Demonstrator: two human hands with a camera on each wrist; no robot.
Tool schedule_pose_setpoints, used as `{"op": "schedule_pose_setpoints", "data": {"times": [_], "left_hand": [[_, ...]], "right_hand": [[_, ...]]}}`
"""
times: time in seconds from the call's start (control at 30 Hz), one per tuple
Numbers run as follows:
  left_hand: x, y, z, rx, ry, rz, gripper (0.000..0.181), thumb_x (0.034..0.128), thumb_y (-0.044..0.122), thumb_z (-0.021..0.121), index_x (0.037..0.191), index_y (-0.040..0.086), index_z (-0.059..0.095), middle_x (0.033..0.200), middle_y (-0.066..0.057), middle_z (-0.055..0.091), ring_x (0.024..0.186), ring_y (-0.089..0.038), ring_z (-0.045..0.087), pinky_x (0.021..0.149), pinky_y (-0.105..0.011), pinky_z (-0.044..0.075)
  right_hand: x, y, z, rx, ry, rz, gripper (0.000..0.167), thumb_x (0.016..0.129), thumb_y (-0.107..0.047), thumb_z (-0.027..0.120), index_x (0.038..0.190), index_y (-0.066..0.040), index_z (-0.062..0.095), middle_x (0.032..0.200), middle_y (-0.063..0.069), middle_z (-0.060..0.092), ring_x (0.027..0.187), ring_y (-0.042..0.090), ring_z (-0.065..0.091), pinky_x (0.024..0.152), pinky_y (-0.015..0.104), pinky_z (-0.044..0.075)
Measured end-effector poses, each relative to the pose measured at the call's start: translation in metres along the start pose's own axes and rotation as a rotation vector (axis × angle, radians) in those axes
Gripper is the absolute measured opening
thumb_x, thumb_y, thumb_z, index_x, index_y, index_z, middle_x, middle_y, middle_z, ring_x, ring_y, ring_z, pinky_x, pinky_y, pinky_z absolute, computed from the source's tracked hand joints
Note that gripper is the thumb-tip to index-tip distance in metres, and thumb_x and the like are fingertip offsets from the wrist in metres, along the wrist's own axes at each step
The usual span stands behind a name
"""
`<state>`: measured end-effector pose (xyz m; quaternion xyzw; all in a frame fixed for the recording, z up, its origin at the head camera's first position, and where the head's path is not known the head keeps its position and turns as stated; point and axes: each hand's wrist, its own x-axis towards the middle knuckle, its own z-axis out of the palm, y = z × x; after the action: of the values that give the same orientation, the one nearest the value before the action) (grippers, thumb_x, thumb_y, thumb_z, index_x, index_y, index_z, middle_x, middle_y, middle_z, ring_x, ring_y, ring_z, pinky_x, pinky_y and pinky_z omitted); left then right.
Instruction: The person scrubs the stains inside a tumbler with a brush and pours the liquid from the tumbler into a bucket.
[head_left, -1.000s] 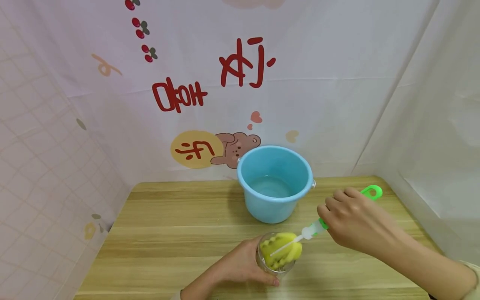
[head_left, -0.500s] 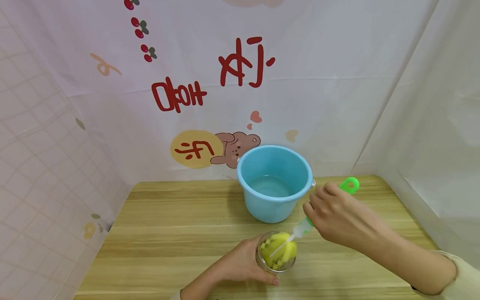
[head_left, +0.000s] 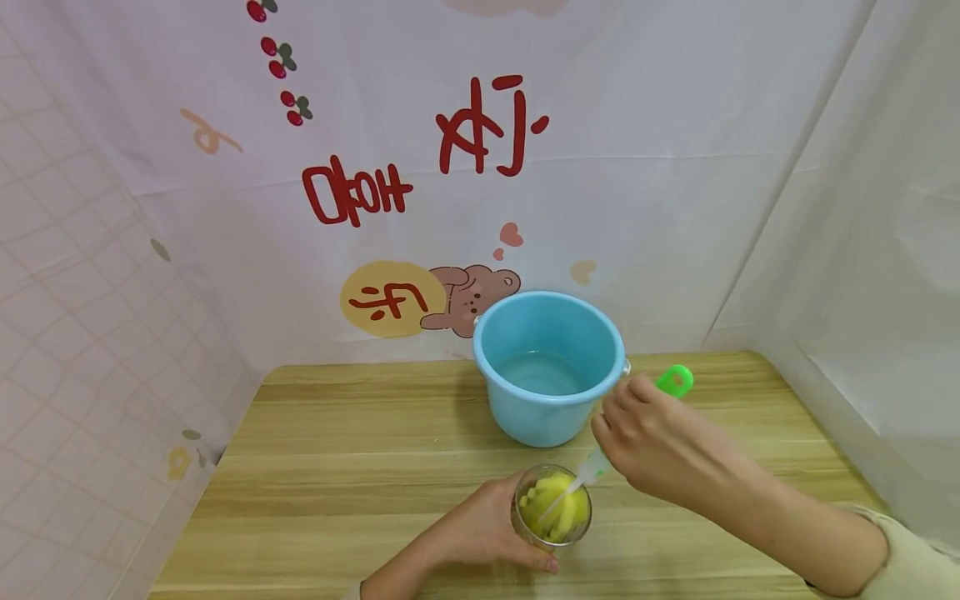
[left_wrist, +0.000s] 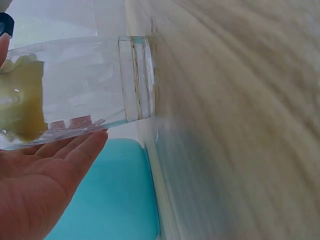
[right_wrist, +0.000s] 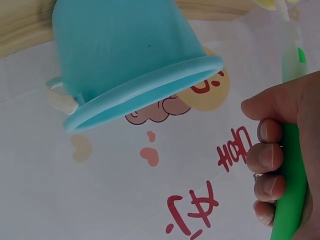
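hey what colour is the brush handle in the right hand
The handle is bright green with a whitish section; the right wrist view shows it best.

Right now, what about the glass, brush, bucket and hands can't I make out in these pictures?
1. Left hand: head view, some fingertips hidden by the glass.
2. Brush handle: head view, middle hidden by the right hand.
3. Sponge head: right wrist view, mostly cut off by the top edge.
4. Bucket: right wrist view, base cut off there too.

Sponge point(head_left: 561, 512) sits in glass point(left_wrist: 92, 80), bucket point(head_left: 538, 421) behind.
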<state>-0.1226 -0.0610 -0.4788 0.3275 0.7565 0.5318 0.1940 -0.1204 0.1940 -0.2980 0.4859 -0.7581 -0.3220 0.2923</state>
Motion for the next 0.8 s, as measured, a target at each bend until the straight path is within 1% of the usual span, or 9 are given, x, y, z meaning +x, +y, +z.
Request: {"op": "schedule_pose_setpoints", "data": {"times": [0.27, 0.43, 0.53, 0.67, 0.73, 0.8], "left_hand": [[0.0, 0.0, 0.001, 0.022, 0.014, -0.007, 0.08, 0.0757, 0.036, 0.097, 0.143, 0.032, 0.054, 0.126, 0.018, 0.065, 0.116, -0.003, 0.06, 0.103, -0.027, 0.048], [0.0, -0.001, 0.0, 0.004, 0.002, -0.024, 0.078, 0.0764, 0.036, 0.097, 0.142, 0.028, 0.055, 0.127, 0.017, 0.064, 0.116, -0.003, 0.06, 0.102, -0.027, 0.048], [0.0, -0.001, 0.0, -0.007, -0.006, -0.023, 0.077, 0.077, 0.037, 0.096, 0.141, 0.026, 0.056, 0.127, 0.017, 0.064, 0.115, -0.004, 0.06, 0.101, -0.027, 0.048], [0.0, -0.001, 0.0, 0.001, 0.0, -0.02, 0.076, 0.0767, 0.038, 0.096, 0.14, 0.024, 0.057, 0.126, 0.017, 0.064, 0.115, -0.004, 0.06, 0.101, -0.027, 0.048], [-0.001, -0.001, 0.0, 0.008, 0.005, -0.023, 0.076, 0.0762, 0.038, 0.096, 0.14, 0.023, 0.057, 0.126, 0.017, 0.064, 0.114, -0.003, 0.06, 0.101, -0.026, 0.048], [-0.001, -0.001, 0.0, 0.009, 0.009, -0.026, 0.077, 0.076, 0.038, 0.097, 0.14, 0.022, 0.057, 0.125, 0.016, 0.064, 0.114, -0.003, 0.06, 0.101, -0.026, 0.048]], "right_hand": [[0.005, -0.008, 0.002, -0.055, -0.03, -0.041, 0.021, 0.088, 0.01, 0.03, 0.072, -0.001, 0.035, 0.063, 0.01, 0.031, 0.064, 0.024, 0.033, 0.071, 0.035, 0.033], [0.008, -0.015, 0.004, -0.108, -0.069, -0.086, 0.018, 0.086, 0.005, 0.046, 0.073, 0.0, 0.036, 0.063, 0.011, 0.032, 0.065, 0.025, 0.035, 0.074, 0.036, 0.036], [0.011, -0.018, 0.005, -0.134, -0.075, -0.097, 0.019, 0.085, 0.002, 0.052, 0.073, 0.0, 0.037, 0.064, 0.013, 0.034, 0.065, 0.027, 0.038, 0.077, 0.039, 0.04], [0.014, -0.02, 0.006, -0.166, -0.08, -0.108, 0.019, 0.085, -0.001, 0.054, 0.074, 0.002, 0.04, 0.064, 0.016, 0.038, 0.067, 0.034, 0.045, 0.08, 0.046, 0.045], [0.016, -0.021, 0.006, -0.182, -0.084, -0.114, 0.018, 0.084, -0.003, 0.056, 0.074, 0.002, 0.042, 0.064, 0.017, 0.041, 0.067, 0.035, 0.048, 0.08, 0.045, 0.045], [0.018, -0.024, 0.007, -0.192, -0.084, -0.12, 0.019, 0.084, -0.005, 0.058, 0.073, 0.0, 0.044, 0.063, 0.016, 0.041, 0.066, 0.032, 0.047, 0.077, 0.04, 0.042]]}}
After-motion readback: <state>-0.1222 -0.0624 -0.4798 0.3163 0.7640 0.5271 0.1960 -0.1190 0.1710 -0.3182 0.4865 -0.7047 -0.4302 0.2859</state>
